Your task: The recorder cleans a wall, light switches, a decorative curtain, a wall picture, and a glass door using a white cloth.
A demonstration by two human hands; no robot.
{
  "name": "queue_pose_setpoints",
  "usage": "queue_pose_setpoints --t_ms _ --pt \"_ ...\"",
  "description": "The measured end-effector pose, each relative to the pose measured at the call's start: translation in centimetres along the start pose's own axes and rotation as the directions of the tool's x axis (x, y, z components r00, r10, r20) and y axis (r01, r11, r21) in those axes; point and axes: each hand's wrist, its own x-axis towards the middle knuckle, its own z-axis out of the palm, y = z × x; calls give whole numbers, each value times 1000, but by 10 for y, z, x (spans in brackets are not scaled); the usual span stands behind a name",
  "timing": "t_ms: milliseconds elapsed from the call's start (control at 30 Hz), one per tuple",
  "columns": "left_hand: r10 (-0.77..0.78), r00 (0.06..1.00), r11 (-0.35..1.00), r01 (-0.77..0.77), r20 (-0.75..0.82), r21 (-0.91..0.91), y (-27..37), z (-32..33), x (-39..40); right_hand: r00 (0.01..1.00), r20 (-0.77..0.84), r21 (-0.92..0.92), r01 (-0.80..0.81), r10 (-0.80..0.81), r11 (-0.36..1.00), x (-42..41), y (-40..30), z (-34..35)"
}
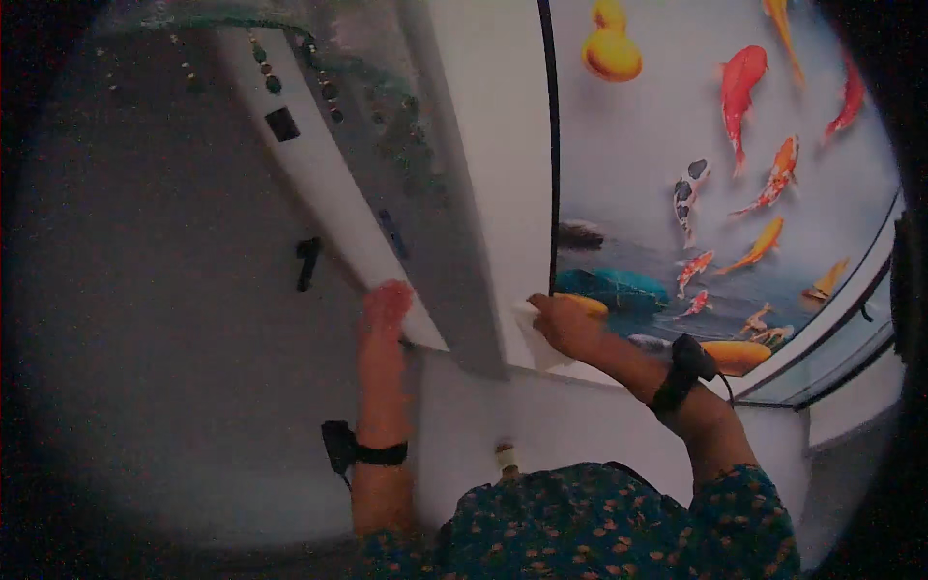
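My left hand (388, 308) is raised in front of a long pale strip (326, 188) that looks like a door edge or frame. Blur hides whether its fingers touch the strip or hold anything. My right hand (569, 322) is closed on a thin white piece of cloth or paper (542, 348), which hangs below the fingers against the pale wall. Beside that hand runs the black border (552, 145) of a large koi picture (631, 181). Each wrist wears a black strap with a small dark device.
A dark grey door panel (181, 290) with a black handle (308, 264) fills the left. A small dark square (283, 124) sits on the pale strip. Strings of beads (268, 69) and greenish sheer fabric (362, 51) hang above. Framed glass (834, 370) stands at lower right.
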Motion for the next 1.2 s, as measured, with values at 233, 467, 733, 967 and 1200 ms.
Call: queue_pose_setpoints --t_ms 233,467,733,967,1200 --pt "14 999 994 -19 41 109 -38 15 149 995 -84 8 48 -47 999 104 4 -32" --pt "-365 931 854 332 -7 -402 -46 44 218 922 -269 -134 251 -279 959 172 -7 -46" --pt "-68 995 996 64 78 56 -54 90 217 967 -181 -129 160 -181 979 190 6 -53" --pt "200 972 811 -235 124 535 -54 131 198 962 -202 -46 180 -186 983 184 28 -53" --pt "253 967 484 -94 -36 870 -70 154 194 947 -210 1 247 -242 969 186 51 -63"
